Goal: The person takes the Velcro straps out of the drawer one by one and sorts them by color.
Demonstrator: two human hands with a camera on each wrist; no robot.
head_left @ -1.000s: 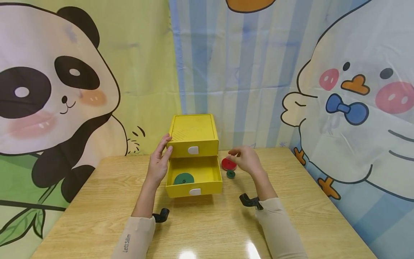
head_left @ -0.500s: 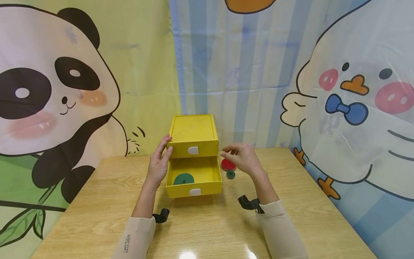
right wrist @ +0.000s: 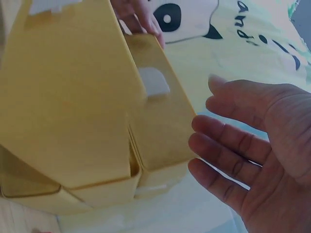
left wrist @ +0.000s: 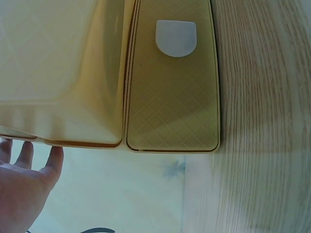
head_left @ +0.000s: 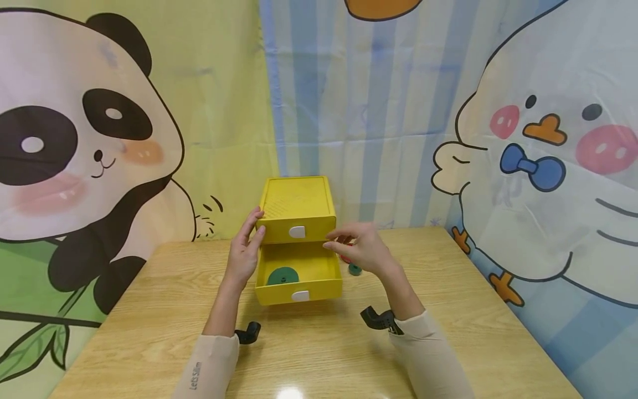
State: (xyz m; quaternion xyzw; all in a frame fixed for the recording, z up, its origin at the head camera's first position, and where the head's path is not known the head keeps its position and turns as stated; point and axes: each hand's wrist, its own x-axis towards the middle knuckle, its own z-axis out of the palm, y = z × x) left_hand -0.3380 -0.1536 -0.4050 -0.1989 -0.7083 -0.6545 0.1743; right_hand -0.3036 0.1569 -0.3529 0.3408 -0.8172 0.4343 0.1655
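Note:
A yellow drawer box point(head_left: 299, 197) stands on the table with its top drawer point(head_left: 321, 229) closed. Below that, a pulled-out drawer point(head_left: 324, 288) has a flat green disc point(head_left: 283, 275) lying in it. A closed bottom drawer point(left wrist: 172, 97) shows under it in the left wrist view. My left hand point(head_left: 242, 255) rests its extended fingers along the box's left side, thumb by the front edge. My right hand point(head_left: 364, 249) hovers at the right front corner, fingers loosely bent, holding nothing. Behind it a red disc point(head_left: 346, 259) is mostly hidden; a small green disc point(head_left: 355, 269) lies beside it.
The wooden table point(head_left: 309, 349) meets a cartoon-printed curtain point(head_left: 324, 111) right behind the box. Black wrist mounts point(head_left: 377, 318) stick out inward from both forearms. White tabs point(head_left: 300, 296) mark the drawer fronts.
My right hand has moved left from over the red disc to the box's right front corner, now covering most of that disc. The left hand and the drawers have stayed put.

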